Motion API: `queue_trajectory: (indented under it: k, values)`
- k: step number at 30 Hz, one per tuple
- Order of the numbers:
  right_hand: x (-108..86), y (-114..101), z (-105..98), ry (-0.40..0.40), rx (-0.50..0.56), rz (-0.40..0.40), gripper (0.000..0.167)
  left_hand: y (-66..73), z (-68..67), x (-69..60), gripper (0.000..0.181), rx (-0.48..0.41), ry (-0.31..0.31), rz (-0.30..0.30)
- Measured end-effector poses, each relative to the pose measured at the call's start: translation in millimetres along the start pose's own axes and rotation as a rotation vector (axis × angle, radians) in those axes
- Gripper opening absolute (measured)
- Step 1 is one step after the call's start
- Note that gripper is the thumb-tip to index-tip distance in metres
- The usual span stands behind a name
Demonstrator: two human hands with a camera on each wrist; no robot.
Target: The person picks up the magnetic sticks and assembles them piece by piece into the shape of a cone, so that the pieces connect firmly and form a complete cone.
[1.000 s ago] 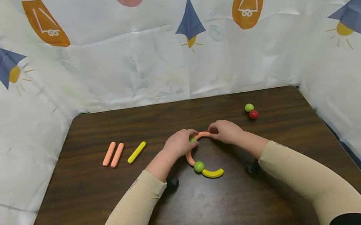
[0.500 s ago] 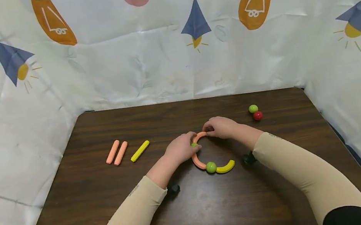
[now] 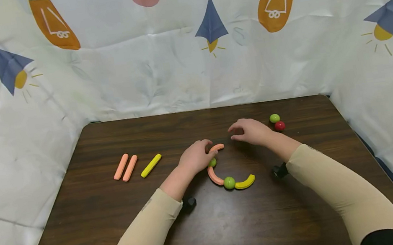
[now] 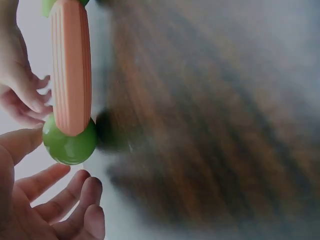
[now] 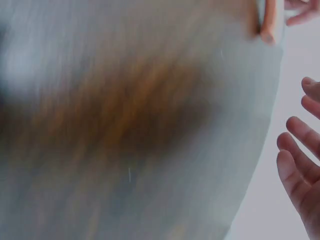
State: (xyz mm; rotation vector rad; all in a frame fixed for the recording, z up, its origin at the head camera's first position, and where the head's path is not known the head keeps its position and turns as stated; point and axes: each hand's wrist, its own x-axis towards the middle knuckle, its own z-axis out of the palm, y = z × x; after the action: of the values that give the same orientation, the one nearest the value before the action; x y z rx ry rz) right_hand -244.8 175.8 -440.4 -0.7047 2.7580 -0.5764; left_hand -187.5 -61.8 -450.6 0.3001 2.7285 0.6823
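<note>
Because the left hand (image 3: 194, 156) sits right at the upper green ball (image 3: 212, 162), it seems placed there to steady the chain on the table (image 3: 214, 238). Its fingers are spread and lightly bent, with a plain gap between thumb and forefinger; the thumb lies at the ball's edge, though I cannot tell whether it presses or merely brushes it. The right hand (image 3: 253, 131) hangs near the free end of the upper peach arc (image 3: 217, 147) but apart from it, fingers softly curved and parted, thumb well off the forefinger, nothing between them. The chain lies mid-table as a C, its gap to the right: upper arc, upper ball, lower peach arc (image 3: 214, 177), lower green ball (image 3: 229, 183), yellow arc (image 3: 245, 182). The lower peach arc meets a ball at each end, and all three arcs are bent, presumably to round the shape out. Whether the upper arc meets its ball is hidden by the left thumb. Two peach sticks (image 3: 121, 166) and a yellow stick (image 3: 151, 165) lie off to the left, a loose green ball (image 3: 274, 118) and red ball (image 3: 279, 126) beyond the right hand, probably kept aside as spares within easy reach.
</note>
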Motion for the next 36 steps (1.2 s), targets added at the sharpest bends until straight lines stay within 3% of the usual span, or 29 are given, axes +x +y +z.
queue_trajectory:
  k: [8, 16, 22, 31, 36]
  values:
    - [-24.2, 42, -39, 0.09, 0.017, 0.102, 0.037, 1.8, 2.7, 13.6, 0.04, 0.039, -0.01, 0.074]
    - [-45.9, 90, -66, 0.052, 0.042, 0.195, 0.045, 4.3, 4.3, 20.3, 0.039, 0.05, -0.031, 0.08]
    - [-46.1, 117, -67, 0.022, 0.056, 0.222, 0.056, 5.4, 2.0, 20.2, 0.039, 0.069, -0.048, 0.075]
    - [-38.8, 130, -61, -0.052, 0.052, 0.318, 0.067, 8.0, 1.9, 18.5, 0.037, 0.085, -0.043, 0.071]
    - [-35.0, 136, -56, -0.058, 0.062, 0.329, 0.066, 7.1, 3.7, 19.6, 0.037, 0.082, -0.042, 0.066]
